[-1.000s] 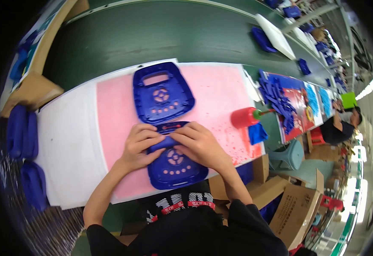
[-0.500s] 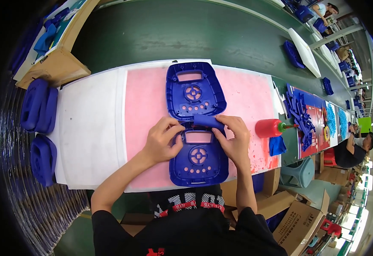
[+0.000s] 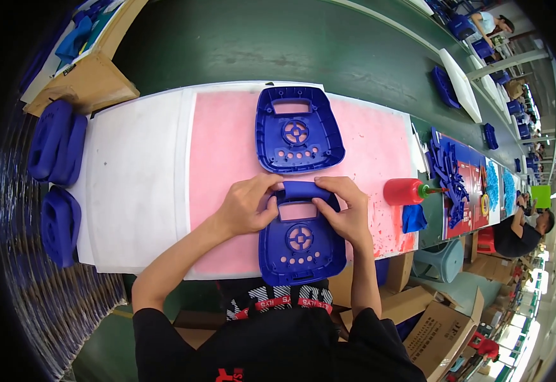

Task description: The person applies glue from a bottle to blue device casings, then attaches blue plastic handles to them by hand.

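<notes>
A smooth blue strip [image 3: 303, 190] lies along the far edge of the near blue plastic shell [image 3: 319, 251], over its handle bar. At the strip's left end, my left hand [image 3: 247, 204] is closed with thumb and fingers pinching. My right hand [image 3: 349, 210] grips the other end, its thumb on the near side and its fingers beyond. The fingertips partly hide the bar. Just past my hands sits a second blue shell [image 3: 319, 143], hollow side up, with a handle slot and a round grille like the near one.
A red squeeze bottle [image 3: 402, 191] with a green cap lies right, beside a blue cloth piece [image 3: 413, 218]. Blue strips [image 3: 446, 178] are heaped farther right. Blue shells [image 3: 59, 223] stand along the left edge. A green conveyor belt [image 3: 227, 44] runs beyond the pink-and-white work surface [image 3: 141, 191].
The strip has gone from slanting across the gap between the shells to lying level on the near shell's handle edge. My left fingers have reached its left end.
</notes>
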`<state>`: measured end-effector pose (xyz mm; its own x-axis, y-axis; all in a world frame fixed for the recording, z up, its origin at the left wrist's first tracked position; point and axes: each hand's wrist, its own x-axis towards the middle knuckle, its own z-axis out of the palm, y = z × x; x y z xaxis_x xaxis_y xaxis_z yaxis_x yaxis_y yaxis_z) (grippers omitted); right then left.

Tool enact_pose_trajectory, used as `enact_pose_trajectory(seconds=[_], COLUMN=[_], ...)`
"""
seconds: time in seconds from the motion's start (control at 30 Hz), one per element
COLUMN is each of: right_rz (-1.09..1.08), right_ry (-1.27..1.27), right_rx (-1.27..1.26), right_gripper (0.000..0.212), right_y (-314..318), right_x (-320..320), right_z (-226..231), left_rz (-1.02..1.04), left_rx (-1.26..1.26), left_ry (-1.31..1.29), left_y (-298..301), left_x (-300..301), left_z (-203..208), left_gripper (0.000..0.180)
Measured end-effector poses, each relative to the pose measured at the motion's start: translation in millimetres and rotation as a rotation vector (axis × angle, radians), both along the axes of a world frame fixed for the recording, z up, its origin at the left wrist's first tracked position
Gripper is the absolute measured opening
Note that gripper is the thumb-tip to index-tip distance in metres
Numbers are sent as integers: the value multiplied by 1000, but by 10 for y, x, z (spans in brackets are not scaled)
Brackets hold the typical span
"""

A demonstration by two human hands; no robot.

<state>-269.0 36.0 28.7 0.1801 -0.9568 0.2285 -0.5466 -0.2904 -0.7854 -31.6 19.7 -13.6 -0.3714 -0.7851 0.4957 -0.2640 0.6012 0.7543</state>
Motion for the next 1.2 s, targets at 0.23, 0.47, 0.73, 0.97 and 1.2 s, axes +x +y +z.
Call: enact_pose_trajectory(seconds=[0.23,0.47,0.73,0.97,1.2], right_rz=[86,29,60,88,137], right_ry=[45,66,47,226,389], right_rx=[-51,-84,-114,-266,-214], right_gripper=[31,30,30,28,28], right_y=[22,56,56,46,88], right_x=[43,53,54,35,85], right_z=[-50,-73,-124,-92,-5], left_rz=[-11,-82,-90,-91,-117], left_rx=[-77,102,143,149,-15], left_ry=[-35,17,17,-10,-138], left_y=[-34,-74,-47,-56,-80], left_x=[-10,-31,-28,-82,36], left_z=[36,101,53,80,144], left_gripper=[34,27,25,23,23])
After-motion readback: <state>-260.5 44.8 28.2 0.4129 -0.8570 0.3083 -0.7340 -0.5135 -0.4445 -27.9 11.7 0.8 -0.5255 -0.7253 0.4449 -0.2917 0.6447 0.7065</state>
